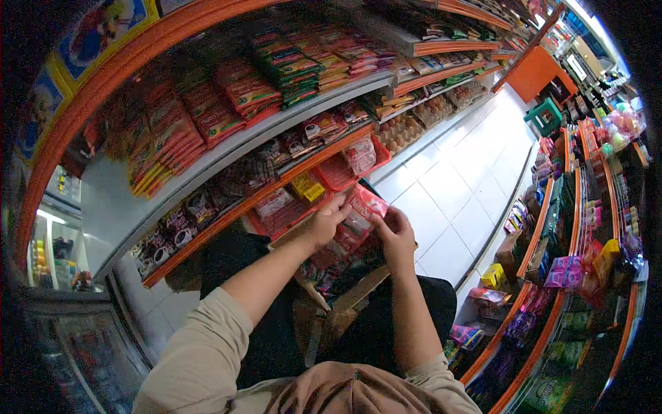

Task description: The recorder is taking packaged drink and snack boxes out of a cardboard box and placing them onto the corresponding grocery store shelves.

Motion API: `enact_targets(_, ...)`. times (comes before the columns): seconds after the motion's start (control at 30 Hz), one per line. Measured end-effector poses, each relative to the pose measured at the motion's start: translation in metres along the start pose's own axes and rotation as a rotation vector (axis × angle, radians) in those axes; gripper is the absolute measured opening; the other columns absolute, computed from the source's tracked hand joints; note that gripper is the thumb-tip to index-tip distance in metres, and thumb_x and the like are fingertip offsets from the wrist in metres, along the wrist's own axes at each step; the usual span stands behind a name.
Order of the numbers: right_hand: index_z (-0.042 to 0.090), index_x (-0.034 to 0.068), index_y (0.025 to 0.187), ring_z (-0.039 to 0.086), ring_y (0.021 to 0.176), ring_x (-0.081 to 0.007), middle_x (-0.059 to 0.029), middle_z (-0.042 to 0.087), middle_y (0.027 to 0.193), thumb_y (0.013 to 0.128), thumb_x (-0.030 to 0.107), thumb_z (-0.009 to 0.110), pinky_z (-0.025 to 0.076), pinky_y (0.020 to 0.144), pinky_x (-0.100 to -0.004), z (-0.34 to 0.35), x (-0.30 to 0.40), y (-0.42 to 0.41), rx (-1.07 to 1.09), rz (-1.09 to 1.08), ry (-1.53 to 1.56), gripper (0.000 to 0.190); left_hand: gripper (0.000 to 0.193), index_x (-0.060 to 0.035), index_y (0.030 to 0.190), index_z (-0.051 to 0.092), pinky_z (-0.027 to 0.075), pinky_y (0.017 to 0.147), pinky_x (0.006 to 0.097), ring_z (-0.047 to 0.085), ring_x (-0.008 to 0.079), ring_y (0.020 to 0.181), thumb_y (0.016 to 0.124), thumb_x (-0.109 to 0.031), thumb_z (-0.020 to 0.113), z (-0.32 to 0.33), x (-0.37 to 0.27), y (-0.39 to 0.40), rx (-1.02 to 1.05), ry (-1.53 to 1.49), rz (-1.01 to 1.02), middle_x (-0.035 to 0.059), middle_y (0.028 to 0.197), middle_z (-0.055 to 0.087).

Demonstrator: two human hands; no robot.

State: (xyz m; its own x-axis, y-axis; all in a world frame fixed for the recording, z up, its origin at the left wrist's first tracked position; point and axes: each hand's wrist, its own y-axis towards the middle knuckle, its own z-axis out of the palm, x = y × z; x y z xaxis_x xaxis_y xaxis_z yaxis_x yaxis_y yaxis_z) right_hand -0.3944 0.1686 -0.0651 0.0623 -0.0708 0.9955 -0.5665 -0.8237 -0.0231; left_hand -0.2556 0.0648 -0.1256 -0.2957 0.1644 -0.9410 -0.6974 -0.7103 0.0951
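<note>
A red and pink printed sachet pack (366,203) is held between both hands, above an open cardboard box (347,309) at the lap. My left hand (331,220) grips its left edge, thumb on top. My right hand (395,233) pinches its right edge. More sachets (331,269) lie in the box under the hands; their details are dim. Just beyond the hands, a red plastic basket (331,178) holds a pink and white pack (359,155). Beside it a second red basket (258,222) holds a yellow pack (307,187) and a whitish pack (274,203).
Shelves with orange edging (258,202) carry stacked red sachets (222,116), green sachets (289,72) and dark coffee sachets (199,207). Egg trays (398,133) stand low farther along. A white tiled aisle (455,176) runs off to the right, bordered by more stocked shelves and a green crate (543,117).
</note>
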Motion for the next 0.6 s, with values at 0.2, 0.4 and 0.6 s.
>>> enact_targets(0.2, 0.064, 0.0, 0.094, 0.058, 0.075, -0.0084, -0.0017, 0.065, 0.086, 0.083, 0.016, 0.072, 0.047, 0.07, -0.0219, -0.011, -0.014, 0.006, -0.014, -0.021, -0.149, 0.02, 0.039, -0.001, 0.135, 0.043, 0.038, 0.099, 0.0288, 0.049, 0.0133, 0.113, 0.1, -0.016, 0.043, 0.008, -0.012, -0.004, 0.062, -0.017, -0.003, 0.0052, 0.125, 0.055)
enact_targets(0.4, 0.062, 0.001, 0.104, 0.058, 0.081, -0.0098, -0.002, 0.064, 0.093, 0.083, 0.013, 0.071, 0.047, 0.074, -0.0227, -0.001, 0.001, 0.004, 0.055, 0.054, 0.133, 0.026, 0.032, -0.0004, 0.128, 0.049, 0.038, 0.096, 0.0287, 0.051, 0.0129, 0.108, 0.099, -0.012, 0.043, 0.015, -0.018, -0.005, -0.122, 0.227, 0.139, 0.0061, 0.116, 0.056)
enact_targets(0.6, 0.057, -0.001, 0.117, 0.059, 0.096, -0.013, -0.0058, 0.064, 0.105, 0.086, 0.007, 0.06, 0.046, 0.086, -0.0285, 0.011, 0.004, -0.002, 0.42, 0.071, -0.103, 0.032, 0.031, -0.0013, 0.125, 0.05, 0.036, 0.098, 0.0295, 0.048, 0.0139, 0.109, 0.099, -0.017, 0.045, 0.013, -0.032, -0.006, -0.241, 0.122, 0.033, 0.0057, 0.117, 0.052)
